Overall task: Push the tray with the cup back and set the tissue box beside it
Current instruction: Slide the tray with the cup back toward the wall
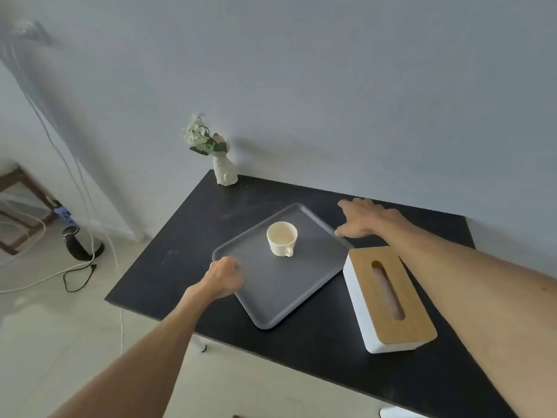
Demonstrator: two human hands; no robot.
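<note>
A grey square tray [280, 292] lies turned like a diamond in the middle of the black table [193, 236]. A cream cup [282, 238] stands upright on it, handle toward me. My left hand [224, 277] is curled around the tray's left edge. My right hand [366, 218] rests with spread fingers at the tray's right corner, thumb touching the rim. A white tissue box with a wooden lid [388, 297] lies just right of the tray, under my right forearm, close to the tray's edge.
A white vase with pale flowers [223, 167] stands at the table's back left corner against the grey wall. Left of the table, on the tiled floor, are cables [75, 276], a black stand base [80, 247] and a wooden frame [18, 206].
</note>
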